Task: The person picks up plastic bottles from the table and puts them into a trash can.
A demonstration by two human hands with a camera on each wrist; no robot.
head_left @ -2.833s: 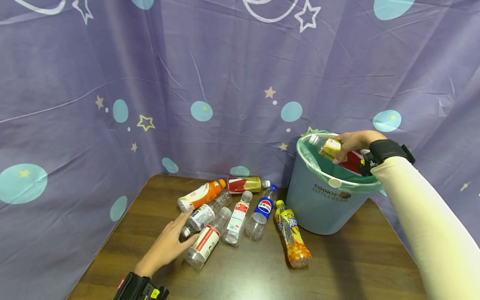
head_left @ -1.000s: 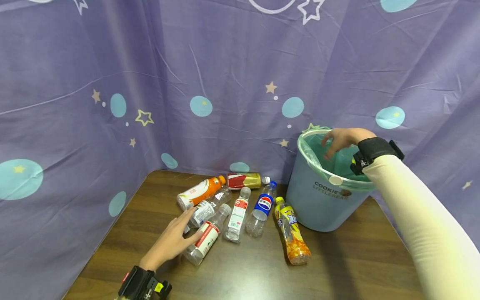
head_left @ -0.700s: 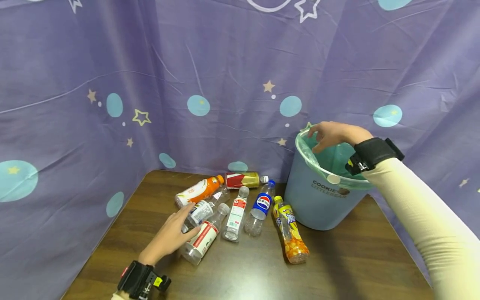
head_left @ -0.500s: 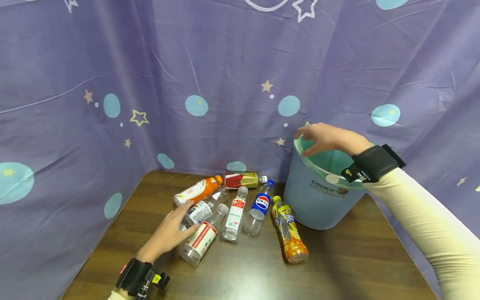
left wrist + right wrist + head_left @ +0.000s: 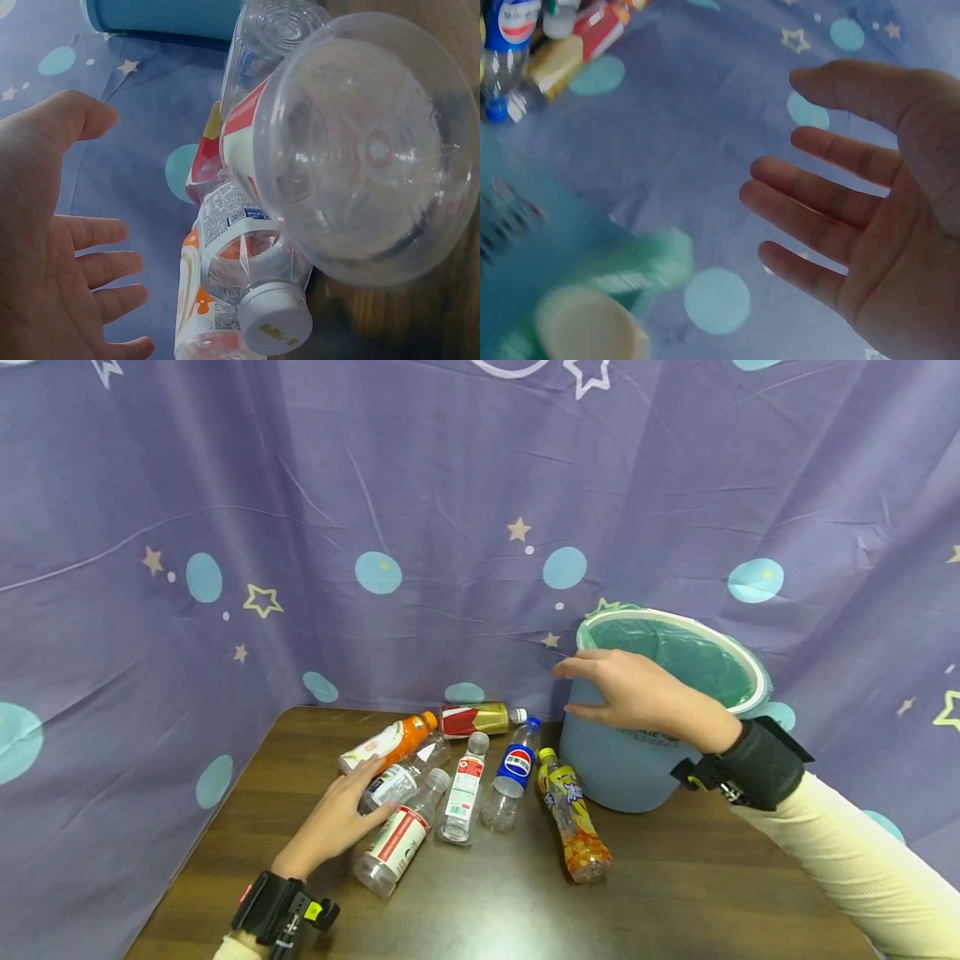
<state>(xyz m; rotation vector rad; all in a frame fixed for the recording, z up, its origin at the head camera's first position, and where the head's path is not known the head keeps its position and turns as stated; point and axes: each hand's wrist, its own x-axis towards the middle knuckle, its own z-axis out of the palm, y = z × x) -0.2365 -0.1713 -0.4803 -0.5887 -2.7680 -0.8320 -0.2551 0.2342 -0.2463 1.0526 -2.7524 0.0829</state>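
Note:
Several plastic bottles lie in a loose group on the brown table [image 5: 690, 893]. My left hand [image 5: 352, 802] rests flat among them with straight fingers, its fingertips by a clear bottle with a blue-white label [image 5: 392, 783] and its thumb against a clear red-labelled bottle [image 5: 390, 847]. In the left wrist view the left hand [image 5: 60, 262] is spread, beside the red-labelled bottle's base [image 5: 367, 150] and a white-capped bottle [image 5: 251, 281]. My right hand [image 5: 607, 689] hovers empty, fingers spread, in front of the blue bin [image 5: 630, 777] at its left side. The right wrist view shows the right hand [image 5: 855, 217] bare.
Other bottles lie nearby: an orange one [image 5: 386, 743], a red-gold one [image 5: 480, 718], a clear red-white one [image 5: 461, 785], a Pepsi one [image 5: 512, 770] and a yellow one [image 5: 570, 814]. The bin has a green liner [image 5: 675, 647]. Purple curtain [image 5: 375, 485] walls the table.
My right hand let a red-gold bottle go into the bin, then drew out and moved left and down in front of it. The left hand stayed on the bottles.

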